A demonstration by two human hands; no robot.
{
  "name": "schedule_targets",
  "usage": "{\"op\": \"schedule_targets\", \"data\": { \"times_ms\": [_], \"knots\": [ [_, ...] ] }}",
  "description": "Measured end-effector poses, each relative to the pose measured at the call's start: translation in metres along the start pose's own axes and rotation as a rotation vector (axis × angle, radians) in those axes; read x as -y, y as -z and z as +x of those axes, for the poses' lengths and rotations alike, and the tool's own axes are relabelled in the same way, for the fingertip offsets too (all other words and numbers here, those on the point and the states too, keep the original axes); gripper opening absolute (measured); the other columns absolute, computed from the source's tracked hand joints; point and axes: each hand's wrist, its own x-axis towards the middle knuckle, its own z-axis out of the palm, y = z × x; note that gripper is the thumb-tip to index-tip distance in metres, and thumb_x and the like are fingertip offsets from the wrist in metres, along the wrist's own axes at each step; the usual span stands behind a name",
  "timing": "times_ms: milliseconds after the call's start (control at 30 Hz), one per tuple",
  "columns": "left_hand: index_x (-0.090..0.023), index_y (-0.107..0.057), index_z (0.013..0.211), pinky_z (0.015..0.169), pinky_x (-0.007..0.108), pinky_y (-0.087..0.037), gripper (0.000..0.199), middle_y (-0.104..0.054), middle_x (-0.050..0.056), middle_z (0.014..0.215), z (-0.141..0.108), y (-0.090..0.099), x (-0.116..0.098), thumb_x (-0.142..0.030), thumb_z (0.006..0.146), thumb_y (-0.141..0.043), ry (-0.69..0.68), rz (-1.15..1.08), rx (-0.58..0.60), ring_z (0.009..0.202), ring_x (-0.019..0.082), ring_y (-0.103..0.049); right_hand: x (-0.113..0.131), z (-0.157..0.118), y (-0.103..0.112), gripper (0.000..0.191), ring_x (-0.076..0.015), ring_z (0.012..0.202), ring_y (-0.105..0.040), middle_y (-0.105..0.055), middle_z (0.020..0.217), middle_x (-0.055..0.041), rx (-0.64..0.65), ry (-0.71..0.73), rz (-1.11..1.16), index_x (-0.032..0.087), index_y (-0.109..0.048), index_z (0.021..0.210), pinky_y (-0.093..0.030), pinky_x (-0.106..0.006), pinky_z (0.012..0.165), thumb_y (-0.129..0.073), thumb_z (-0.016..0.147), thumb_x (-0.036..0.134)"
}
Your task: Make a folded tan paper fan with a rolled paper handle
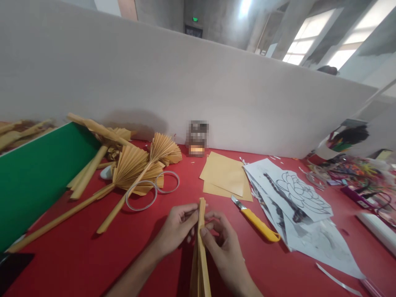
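Note:
Between my hands stands a narrow bundle of pleated brown paper (pixel 201 255), its folds pressed together at the far end and fanning slightly toward me. My left hand (pixel 181 225) pinches the bundle from the left near its far tip. On the other side, my right hand (pixel 221 239) grips it with the thumb laid along the folds. A yellow utility knife (pixel 260 225) lies to the right of my right hand, blade end pointing away. Beyond my hands are square sheets of brown paper (pixel 225 175).
Several pleated paper fans (pixel 128 165) with rolled paper handles lie at the left, beside a green panel (pixel 46 173). Two clear rings (pixel 141 209) rest near them. Printed and inked sheets (pixel 305 194) spread at the right, with a pen cup (pixel 324 150) behind. A pale partition (pixel 185 82) borders the red table (pixel 148 260).

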Motion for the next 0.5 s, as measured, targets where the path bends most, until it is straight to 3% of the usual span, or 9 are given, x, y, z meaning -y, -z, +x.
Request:
{"op": "schedule_targets", "data": {
  "times_ms": [133, 500],
  "knots": [
    [-0.013, -0.073, 0.104, 0.04, 0.018, -0.037, 0.052, -0.054, -0.005, 0.056, 0.0002, 0.0013, 0.0038, -0.063, 0.094, -0.063, -0.003, -0.001, 0.006, 0.042, 0.008, -0.046, 0.0002, 0.0004, 0.0003, 0.037, -0.0172, 0.073, -0.061, -0.065, 0.084, -0.0008, -0.012, -0.001, -0.017, 0.024, -0.058, 0.116, -0.052, -0.033, 0.076, -0.073, 0.094, 0.05],
    [-0.014, -0.073, 0.103, 0.041, 0.018, -0.038, 0.05, -0.053, -0.005, 0.054, 0.001, 0.0002, 0.0001, -0.062, 0.094, -0.062, -0.002, -0.015, 0.009, 0.042, 0.008, -0.046, 0.0055, 0.0004, -0.0014, 0.039, -0.0188, 0.075, -0.064, -0.065, 0.083, -0.0008, -0.02, -0.015, -0.051, 0.023, -0.059, 0.114, -0.051, -0.031, 0.073, -0.072, 0.093, 0.053]
  ]
}}
